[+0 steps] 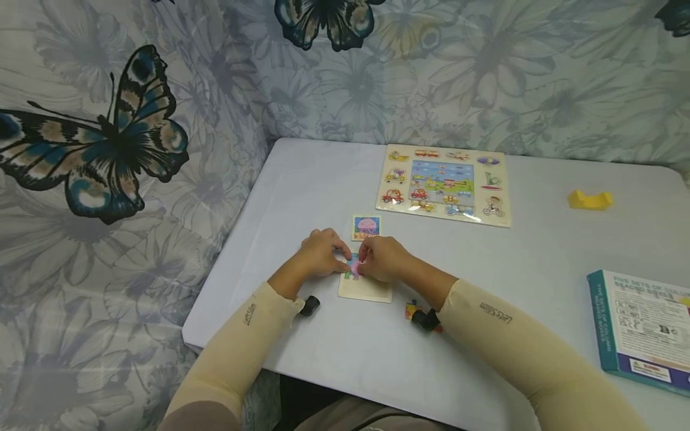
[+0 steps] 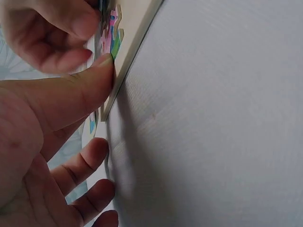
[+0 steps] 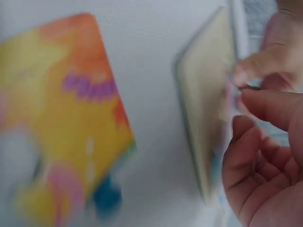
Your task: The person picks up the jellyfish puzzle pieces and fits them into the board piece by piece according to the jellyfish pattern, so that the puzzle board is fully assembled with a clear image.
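Note:
A small wooden puzzle board [image 1: 365, 292] lies between both hands, with pink, blue and green puzzle pieces [image 2: 113, 35] on its far part. My left hand [image 1: 322, 252] is at the board's left side; its thumb touches the board by the pieces, and the other fingers are loosely extended. From the right, my right hand [image 1: 387, 258] has curled thumb and index finger at a pink puzzle piece [image 1: 354, 266], seemingly pinching it. Fingers partly hide that piece, and the right wrist view is blurred. Just beyond the board is a small square picture [image 1: 366, 227] of a pink sea animal.
Orange-yellow printed pieces [image 3: 80, 94] lie beside the right wrist. A large picture puzzle [image 1: 442, 184] stands at the table's back. To the right are a yellow curved block [image 1: 590, 200] and a teal-edged box [image 1: 641, 326]. A butterfly-patterned wall covering [image 1: 361, 90] borders the table [image 1: 302, 191].

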Action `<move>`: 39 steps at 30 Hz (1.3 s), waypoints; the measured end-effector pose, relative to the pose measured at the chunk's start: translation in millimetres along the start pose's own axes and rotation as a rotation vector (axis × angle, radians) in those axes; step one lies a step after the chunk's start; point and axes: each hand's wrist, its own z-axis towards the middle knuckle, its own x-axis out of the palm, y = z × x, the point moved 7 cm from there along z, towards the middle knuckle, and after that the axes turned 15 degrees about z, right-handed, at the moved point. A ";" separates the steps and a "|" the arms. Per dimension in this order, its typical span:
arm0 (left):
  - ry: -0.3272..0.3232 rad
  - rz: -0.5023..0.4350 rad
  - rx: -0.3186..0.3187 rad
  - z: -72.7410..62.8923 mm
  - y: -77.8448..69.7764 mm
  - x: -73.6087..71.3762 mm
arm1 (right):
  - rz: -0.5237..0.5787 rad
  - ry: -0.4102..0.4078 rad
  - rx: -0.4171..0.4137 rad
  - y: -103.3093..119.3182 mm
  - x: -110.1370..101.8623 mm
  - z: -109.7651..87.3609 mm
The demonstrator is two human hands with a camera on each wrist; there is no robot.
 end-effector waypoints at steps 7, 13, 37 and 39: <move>-0.030 0.041 0.045 -6.7 -4.2 2.1 | -0.176 -0.009 0.050 -30.2 -46.7 -55.9; -0.085 0.242 0.183 -26.3 -7.7 2.5 | -0.292 -0.022 0.041 -64.7 -60.4 -97.9; -0.067 0.315 0.455 -75.8 -31.1 19.9 | -0.206 -0.090 -0.117 -49.8 -40.8 -96.6; -0.072 0.316 0.456 -75.2 -31.4 20.2 | -0.213 -0.106 -0.157 -36.3 -35.6 -88.8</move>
